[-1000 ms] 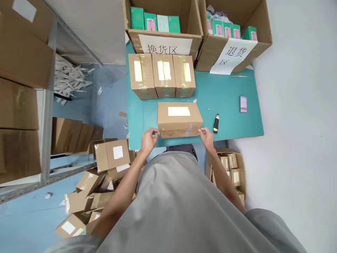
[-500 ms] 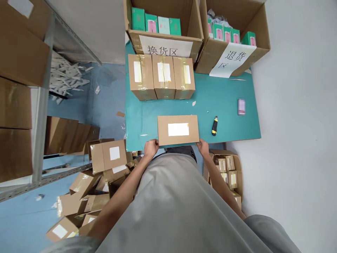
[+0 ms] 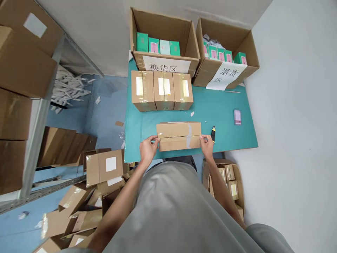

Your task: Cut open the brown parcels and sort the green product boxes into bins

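A brown cardboard box (image 3: pixel 175 143) is held between my two hands at the front of the green table. Its face with a lengthwise seam is toward me, with a grey strip of tape near the right end. My left hand (image 3: pixel 149 149) pinches the left end of the box. At the right end, the fingers of my right hand (image 3: pixel 206 144) close on the edge. Just right of that hand lies a black and yellow box cutter (image 3: pixel 213 134), partly covered by it.
Three taped boxes (image 3: pixel 162 90) stand in a row behind. Two open cartons (image 3: pixel 165 63) with paper signs hold green packs. A small pinkish card or box (image 3: pixel 237 117) lies at right. Cardboard boxes (image 3: pixel 110 168) pile on the floor at left; a shelf (image 3: pixel 42 119) stands beside them.
The box has been tipped over, so its labelled face has turned away and the seamed face shows. Both hands have risen along its ends. The camera view has shifted slightly.
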Demonstrator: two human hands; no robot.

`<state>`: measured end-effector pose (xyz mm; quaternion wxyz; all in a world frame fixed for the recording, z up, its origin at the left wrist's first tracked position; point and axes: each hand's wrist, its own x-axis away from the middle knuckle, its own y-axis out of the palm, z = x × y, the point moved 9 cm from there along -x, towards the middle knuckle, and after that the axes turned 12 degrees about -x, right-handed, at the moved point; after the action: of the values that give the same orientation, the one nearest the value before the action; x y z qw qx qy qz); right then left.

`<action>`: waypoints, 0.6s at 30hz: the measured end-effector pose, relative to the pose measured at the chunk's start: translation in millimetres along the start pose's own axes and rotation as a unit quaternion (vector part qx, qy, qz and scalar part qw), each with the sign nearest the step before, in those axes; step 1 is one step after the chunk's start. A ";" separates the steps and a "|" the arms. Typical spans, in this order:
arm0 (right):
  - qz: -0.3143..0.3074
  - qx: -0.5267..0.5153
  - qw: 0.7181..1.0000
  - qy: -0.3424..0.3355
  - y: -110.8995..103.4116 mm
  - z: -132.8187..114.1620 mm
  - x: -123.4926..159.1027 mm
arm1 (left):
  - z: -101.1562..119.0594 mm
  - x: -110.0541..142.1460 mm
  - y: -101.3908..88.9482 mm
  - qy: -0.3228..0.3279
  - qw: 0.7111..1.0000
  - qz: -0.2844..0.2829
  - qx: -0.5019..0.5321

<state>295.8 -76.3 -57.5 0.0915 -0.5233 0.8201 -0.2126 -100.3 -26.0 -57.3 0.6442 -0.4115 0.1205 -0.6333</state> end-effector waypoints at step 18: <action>-0.124 0.108 0.982 0.093 37.7 -24.6 -159.3 | -5.5 -158.5 -35.9 -0.027 0.997 -0.015 -0.078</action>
<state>325.1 86.5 -63.8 0.0436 -0.5858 0.7259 -0.3577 -156.5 122.1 -94.3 0.6038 -0.4790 0.1456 -0.6203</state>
